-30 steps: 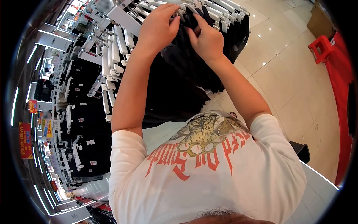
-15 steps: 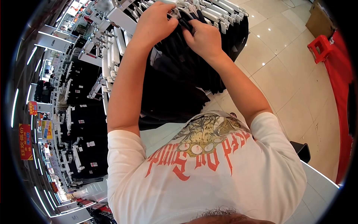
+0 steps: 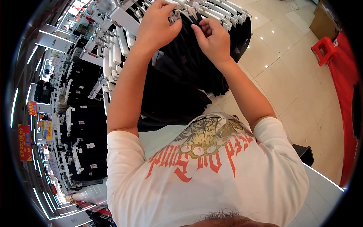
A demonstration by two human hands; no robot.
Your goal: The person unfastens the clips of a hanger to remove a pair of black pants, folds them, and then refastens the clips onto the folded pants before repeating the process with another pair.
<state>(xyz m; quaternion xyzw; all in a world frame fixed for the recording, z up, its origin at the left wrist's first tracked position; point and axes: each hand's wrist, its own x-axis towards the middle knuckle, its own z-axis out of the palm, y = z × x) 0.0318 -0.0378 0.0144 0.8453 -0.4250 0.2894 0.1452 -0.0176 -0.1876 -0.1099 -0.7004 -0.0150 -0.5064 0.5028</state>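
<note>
At the top of the head view, my left hand [image 3: 158,25] is curled around a clip hanger [image 3: 174,16], its thumb and forefinger on either side of the clip. The far fingertips are partly hidden. To the right, my right hand [image 3: 214,41] has its thumb and bent fingers apart, with nothing seen between them. It hovers close beside the dark garments [image 3: 185,49], which hang in a dense row below white hangers [image 3: 223,13]. Some of the black cloth hangs beneath and between my forearms.
More racks of black garments [image 3: 89,121] with white tags stand along the left. A red stool [image 3: 323,51] sits on the tiled floor [image 3: 291,75] at right, beside a red cloth [image 3: 342,75] and a cardboard box [image 3: 324,20]. Red and yellow signs [image 3: 25,142] hang at far left.
My right hand has let go of the dark garment top and drawn slightly right and down, its fingers parting. My left hand stays at the hanger, nearly unmoved.
</note>
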